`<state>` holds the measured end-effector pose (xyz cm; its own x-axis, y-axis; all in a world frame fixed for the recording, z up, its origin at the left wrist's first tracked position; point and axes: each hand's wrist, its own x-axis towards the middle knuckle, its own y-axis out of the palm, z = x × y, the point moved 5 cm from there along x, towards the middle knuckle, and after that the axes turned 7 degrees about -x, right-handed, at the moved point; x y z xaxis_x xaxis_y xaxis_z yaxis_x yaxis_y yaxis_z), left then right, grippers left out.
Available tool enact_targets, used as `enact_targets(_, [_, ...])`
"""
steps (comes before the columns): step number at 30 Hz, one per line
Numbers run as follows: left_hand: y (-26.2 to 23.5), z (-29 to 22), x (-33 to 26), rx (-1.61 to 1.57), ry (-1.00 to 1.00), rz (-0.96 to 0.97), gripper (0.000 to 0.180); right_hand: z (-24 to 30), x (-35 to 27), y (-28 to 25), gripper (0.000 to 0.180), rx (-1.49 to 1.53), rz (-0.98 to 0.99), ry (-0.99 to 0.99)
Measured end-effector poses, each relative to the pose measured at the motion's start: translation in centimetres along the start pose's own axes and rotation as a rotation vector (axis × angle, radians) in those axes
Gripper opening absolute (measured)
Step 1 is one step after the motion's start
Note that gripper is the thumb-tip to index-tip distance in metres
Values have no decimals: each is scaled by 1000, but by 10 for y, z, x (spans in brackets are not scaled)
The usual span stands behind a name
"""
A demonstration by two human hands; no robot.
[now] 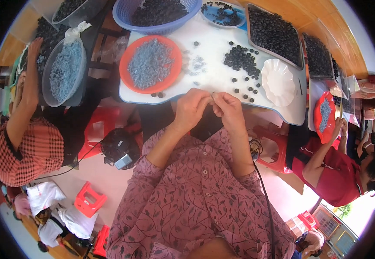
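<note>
At the near edge of the white table, my left hand [192, 107] and my right hand [230, 112] meet with fingertips pinched together. Between them shows a tiny dark piece, too small to name. An orange-red plate [124, 73] heaped with small grey-blue pieces [149, 63] lies ahead of my left hand. Beyond my right hand is a loose cluster of black round pieces [240, 59], with several strays nearer the edge. A white scalloped dish [278, 82] sits right of them.
A blue-purple basket [153, 29], a blue-white plate [223, 23] and a tray of black pieces [276, 36] line the far side. People work at left [32, 142] and right [325, 172]. Red stools [90, 198] stand on the floor. A cable [265, 198] hangs beside my right arm.
</note>
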<state>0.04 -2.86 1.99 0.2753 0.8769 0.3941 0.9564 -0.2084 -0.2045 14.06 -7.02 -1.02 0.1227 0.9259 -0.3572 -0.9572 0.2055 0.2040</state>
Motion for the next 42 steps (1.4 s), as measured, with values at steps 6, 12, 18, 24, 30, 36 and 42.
enact_targets(6, [-1, -1, -4, 9, 76, 15, 10, -1, -5, -1, 25, -64, 20, 80])
enact_targets(12, [0, 2, -6, -102, -41, 58, 17, -9, -5, -3, 26, -24, 63, 112])
enact_targets(18, [1, 7, -10, -169, -118, 68, 16, -8, -6, -1, 27, -1, 71, 108])
enact_targets(24, [8, 12, -16, -230, -206, 6, 11, -3, -12, 0, 22, -137, -23, 20])
enact_targets(30, [13, 19, -22, -312, -368, -66, 10, 2, -16, 7, 17, -410, -190, -192])
enact_targets(36, [16, 26, -25, -473, -604, -92, 18, -3, -18, 10, 14, -481, -247, -330])
enact_targets(42, [20, 40, -30, -823, -783, -148, 21, -1, -17, 10, 12, -403, -218, -247])
